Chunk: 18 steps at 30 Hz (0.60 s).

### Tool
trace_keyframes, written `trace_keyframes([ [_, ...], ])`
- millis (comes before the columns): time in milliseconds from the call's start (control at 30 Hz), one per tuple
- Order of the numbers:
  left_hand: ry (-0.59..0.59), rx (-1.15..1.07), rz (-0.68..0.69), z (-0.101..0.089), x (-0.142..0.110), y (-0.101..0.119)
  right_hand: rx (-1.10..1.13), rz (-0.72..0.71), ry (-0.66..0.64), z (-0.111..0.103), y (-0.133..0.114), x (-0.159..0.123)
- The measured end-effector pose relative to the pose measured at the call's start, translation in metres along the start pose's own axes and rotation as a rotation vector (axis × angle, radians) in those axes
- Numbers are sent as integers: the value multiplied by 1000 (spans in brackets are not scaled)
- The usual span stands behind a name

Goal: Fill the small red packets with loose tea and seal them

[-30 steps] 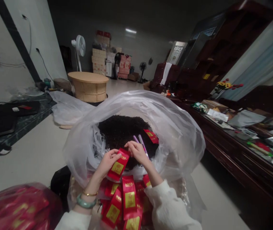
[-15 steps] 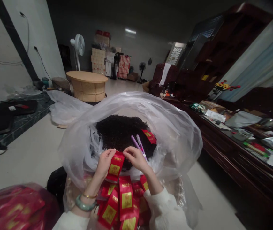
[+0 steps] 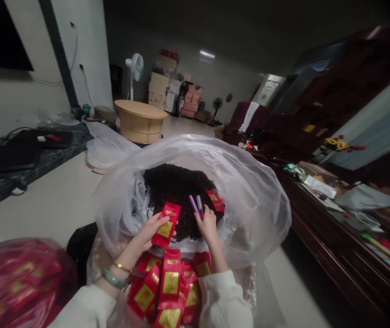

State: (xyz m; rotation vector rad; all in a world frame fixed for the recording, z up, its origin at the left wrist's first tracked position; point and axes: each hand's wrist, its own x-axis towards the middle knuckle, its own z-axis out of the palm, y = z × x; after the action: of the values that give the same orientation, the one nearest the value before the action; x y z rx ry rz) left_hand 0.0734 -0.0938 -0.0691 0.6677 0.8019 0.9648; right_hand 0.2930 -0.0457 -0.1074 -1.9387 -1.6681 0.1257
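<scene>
My left hand (image 3: 148, 231) pinches a small red packet with a gold label (image 3: 166, 225), held upright over the near edge of a heap of dark loose tea (image 3: 174, 189). My right hand (image 3: 207, 225) reaches onto the heap and touches the purple scoop handles (image 3: 196, 204); its fingers curl around them. Another red packet (image 3: 215, 200) lies on the tea just right of that hand. The tea sits in a large clear plastic bag (image 3: 249, 191). Several red packets (image 3: 170, 287) are piled on my lap below both wrists.
A red bag of packets (image 3: 13, 282) lies at lower left. A long dark wooden counter (image 3: 335, 228) with clutter runs along the right. A round wooden table (image 3: 140, 120), a standing fan (image 3: 133, 68) and stacked boxes (image 3: 160, 84) stand farther back. A dark stone ledge (image 3: 17, 155) lines the left wall.
My right hand let go of the red packet's top and moved up to the purple scoop handles. My left hand keeps the packet. The view swung slightly to the left.
</scene>
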Motion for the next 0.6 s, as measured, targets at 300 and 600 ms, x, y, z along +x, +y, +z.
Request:
trace_keyframes([
  [300,2,-4,24,9,-25,-4,-31,-42,-39,5,17,4],
  [600,20,-25,37,0,-36,-24,187,22,-127,3,4,16],
])
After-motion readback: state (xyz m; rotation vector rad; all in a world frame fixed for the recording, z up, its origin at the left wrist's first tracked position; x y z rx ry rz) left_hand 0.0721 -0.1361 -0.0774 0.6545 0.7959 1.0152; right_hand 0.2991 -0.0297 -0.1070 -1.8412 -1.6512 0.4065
